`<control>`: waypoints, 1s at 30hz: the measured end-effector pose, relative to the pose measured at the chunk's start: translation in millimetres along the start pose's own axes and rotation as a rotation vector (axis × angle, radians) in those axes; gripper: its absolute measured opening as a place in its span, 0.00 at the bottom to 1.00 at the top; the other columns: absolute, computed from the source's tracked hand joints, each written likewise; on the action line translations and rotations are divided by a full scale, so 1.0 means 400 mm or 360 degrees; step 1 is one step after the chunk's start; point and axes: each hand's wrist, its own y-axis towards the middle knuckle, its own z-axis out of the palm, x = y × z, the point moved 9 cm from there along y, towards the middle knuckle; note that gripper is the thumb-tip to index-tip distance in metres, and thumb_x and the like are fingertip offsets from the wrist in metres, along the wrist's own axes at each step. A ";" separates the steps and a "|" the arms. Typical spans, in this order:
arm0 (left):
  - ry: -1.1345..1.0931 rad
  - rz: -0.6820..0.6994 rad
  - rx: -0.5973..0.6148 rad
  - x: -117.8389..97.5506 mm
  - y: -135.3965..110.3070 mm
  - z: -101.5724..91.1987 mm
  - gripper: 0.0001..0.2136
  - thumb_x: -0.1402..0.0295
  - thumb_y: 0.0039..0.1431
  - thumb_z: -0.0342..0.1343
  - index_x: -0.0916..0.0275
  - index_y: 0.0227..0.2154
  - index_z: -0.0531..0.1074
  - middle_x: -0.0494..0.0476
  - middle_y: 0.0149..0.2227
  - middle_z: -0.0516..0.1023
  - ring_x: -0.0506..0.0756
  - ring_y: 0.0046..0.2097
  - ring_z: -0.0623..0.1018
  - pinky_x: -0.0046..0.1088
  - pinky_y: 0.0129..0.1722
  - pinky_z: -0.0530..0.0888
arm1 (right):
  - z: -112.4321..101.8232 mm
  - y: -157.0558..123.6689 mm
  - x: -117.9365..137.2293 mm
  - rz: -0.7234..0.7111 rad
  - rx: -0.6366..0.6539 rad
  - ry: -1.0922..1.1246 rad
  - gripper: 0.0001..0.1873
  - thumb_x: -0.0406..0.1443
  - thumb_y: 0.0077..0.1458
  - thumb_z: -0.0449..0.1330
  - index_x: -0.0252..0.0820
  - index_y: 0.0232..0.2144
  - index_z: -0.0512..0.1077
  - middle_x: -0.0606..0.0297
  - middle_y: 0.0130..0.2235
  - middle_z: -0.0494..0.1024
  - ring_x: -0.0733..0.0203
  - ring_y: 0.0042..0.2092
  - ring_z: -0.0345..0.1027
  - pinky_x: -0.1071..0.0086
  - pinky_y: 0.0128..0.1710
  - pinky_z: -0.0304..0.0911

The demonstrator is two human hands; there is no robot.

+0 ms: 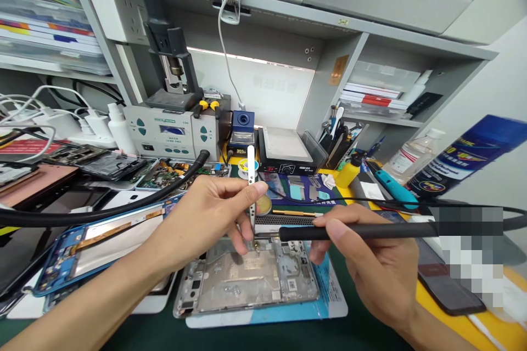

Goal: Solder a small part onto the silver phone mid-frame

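Left hand [206, 208] pinches tweezers [251, 197] upright over opened phone frame [247, 277]; right hand [370, 269] grips soldering iron [354, 230] (tip level, meeting the tweezers' lower end).

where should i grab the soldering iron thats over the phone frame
By its black handle, pen-style, from the right. The soldering iron lies nearly level, with its metal tip pointing left at the phone frame and its cable trailing right. The right hand has its grip there. The left hand and tweezers crowd the tip end, which is probably hot.
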 end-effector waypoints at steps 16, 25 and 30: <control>0.0149 0.0033 0.0061 -0.003 0.001 0.012 0.18 0.53 0.65 0.60 0.60 0.24 0.74 0.49 0.21 0.78 0.51 0.17 0.78 0.23 0.21 0.72 | 0.014 -0.002 0.003 0.0014 0.0072 -0.0131 0.10 0.33 0.68 0.61 0.48 0.36 0.81 0.70 0.26 0.80 0.64 0.26 0.75 0.71 0.29 0.71; 0.0153 0.0031 0.0041 -0.003 0.001 0.013 0.20 0.48 0.62 0.62 0.62 0.30 0.78 0.49 0.20 0.77 0.50 0.17 0.76 0.23 0.20 0.73 | 0.023 -0.001 0.013 -0.0031 0.0146 -0.0293 0.09 0.33 0.67 0.61 0.45 0.33 0.79 0.69 0.24 0.79 0.62 0.26 0.74 0.70 0.30 0.70; 0.0189 0.0045 0.0023 -0.003 -0.003 0.011 0.21 0.46 0.62 0.61 0.62 0.28 0.78 0.50 0.21 0.77 0.50 0.17 0.75 0.23 0.20 0.73 | 0.019 -0.002 0.029 -0.0135 0.0128 -0.0292 0.07 0.31 0.65 0.62 0.45 0.35 0.79 0.69 0.24 0.80 0.61 0.26 0.73 0.69 0.29 0.69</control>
